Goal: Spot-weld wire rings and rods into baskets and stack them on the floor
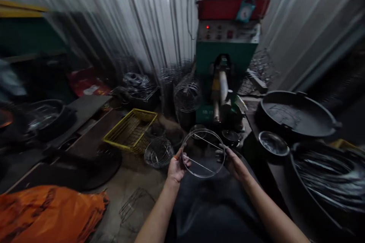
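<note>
My left hand (179, 165) and my right hand (230, 159) hold a round wire frame (203, 177) between them, one at each side. The frame is made of thin metal rings with two straight wires running across it. The fingers of both hands are closed on its rim, and dark smudges or coverings show on the right fingertips. Beyond it stands a green machine (205, 72) with a jutting metal arm (224, 83). Left of my left hand sits a round wire basket (159, 152) on the floor.
A yellow crate (116, 141) lies at left, near an orange sheet (51, 212). On the right are a wide black basin (299, 115), a shiny bowl (273, 143) and a tub of wire rings (330, 174). Bundled wire frames (186, 97) stand against the corrugated wall.
</note>
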The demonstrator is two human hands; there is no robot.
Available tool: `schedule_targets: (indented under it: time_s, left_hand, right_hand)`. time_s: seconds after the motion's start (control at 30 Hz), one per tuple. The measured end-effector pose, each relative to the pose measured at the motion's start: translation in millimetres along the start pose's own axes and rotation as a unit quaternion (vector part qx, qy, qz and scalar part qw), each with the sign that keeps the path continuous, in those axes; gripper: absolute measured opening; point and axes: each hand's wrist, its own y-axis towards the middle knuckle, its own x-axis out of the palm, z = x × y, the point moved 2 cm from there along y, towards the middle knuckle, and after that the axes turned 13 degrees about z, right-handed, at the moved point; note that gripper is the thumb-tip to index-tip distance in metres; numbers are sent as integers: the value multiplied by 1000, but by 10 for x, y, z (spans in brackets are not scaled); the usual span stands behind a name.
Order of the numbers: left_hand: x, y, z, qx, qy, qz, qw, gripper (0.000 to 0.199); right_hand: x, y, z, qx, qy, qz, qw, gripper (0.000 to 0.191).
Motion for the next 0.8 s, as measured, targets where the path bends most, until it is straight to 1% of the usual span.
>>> schedule_targets:
  time_s: [0.03, 0.07, 0.1, 0.13, 0.17, 0.2, 0.23, 0.27, 0.3, 0.33, 0.37, 0.4, 0.43, 0.47, 0.5, 0.53, 0.57, 0.6, 0.67, 0.73, 0.77, 0.8]
  left_hand:
    - [19, -13, -91, 7, 40, 23, 999, 30]
    - [23, -28, -158, 41, 89, 62, 993, 31]
    - [23, -53, -205, 101, 145, 106, 978, 33]
    - [31, -94, -238, 175, 205, 144, 952, 35]
    - [58, -153, -266, 258, 260, 166, 915, 37]
    - [111, -222, -307, 322, 319, 154, 878, 41]
    - [183, -289, -373, 337, 380, 107, 855, 44]
    - [265, -356, -461, 313, 428, 40, 847, 47]
    - [350, -425, -564, 267, 463, -35, 845, 50]
    - [431, -495, -667, 227, 483, -95, 841, 53]
    - [500, -557, -767, 192, 496, -136, 836, 54]
    - [554, -604, -858, 171, 505, -157, 831, 54]
    - [591, -632, -937, 161, 513, -159, 828, 55]
    - [608, -640, -1003, 154, 518, -151, 828, 56]
    - [608, -632, -1057, 147, 519, -138, 831, 58]
    - [595, -611, -1097, 139, 514, -123, 837, 60]
    - [573, -583, -1125, 129, 504, -111, 847, 63]
    - [547, -553, -1143, 118, 491, -100, 857, 65]
    - [500, -501, -1156, 97, 466, -84, 876, 65]
    - [475, -471, -1156, 75, 448, -67, 888, 62]
    - [474, -462, -1157, 63, 442, -57, 893, 60]
    - [479, -457, -1160, 50, 440, -48, 895, 58]
  right_hand:
    - [44, -64, -25, -4, 24, 10, 1000, 40]
    - [68, -122, -48, -7, 42, 26, 999, 38]
    - [75, -175, -65, -10, 53, 44, 998, 36]
    - [71, -221, -73, -10, 58, 58, 997, 35]
    - [60, -259, -68, -7, 59, 69, 996, 36]
    - [46, -288, -49, -1, 58, 77, 995, 36]
    - [31, -307, -17, 6, 59, 86, 995, 37]
    - [14, -317, 24, 13, 58, 95, 994, 36]
    - [-6, -318, 69, 21, 53, 104, 993, 35]
    - [-32, -312, 107, 22, 39, 110, 993, 34]
    - [-70, -301, 125, 16, 6, 108, 994, 32]
    - [-131, -287, 110, -1, -51, 99, 994, 32]
    - [-223, -274, 52, -33, -132, 88, 987, 32]
    - [-357, -261, -58, -75, -232, 85, 966, 31]
    - [-539, -253, -223, -123, -340, 93, 928, 28]
    - [-769, -250, -441, -173, -441, 122, 872, 25]
    - [-1050, -258, -705, -208, -512, 191, 811, 25]
    - [-1366, -281, -994, -225, -554, 269, 755, 25]
    - [-2033, -383, -1571, -228, -578, 417, 664, 29]
    - [-2659, -569, -2037, -206, -540, 575, 579, 33]
    - [-2925, -680, -2197, -186, -500, 645, 547, 35]
    - [-3151, -785, -2301, -164, -449, 697, 535, 36]
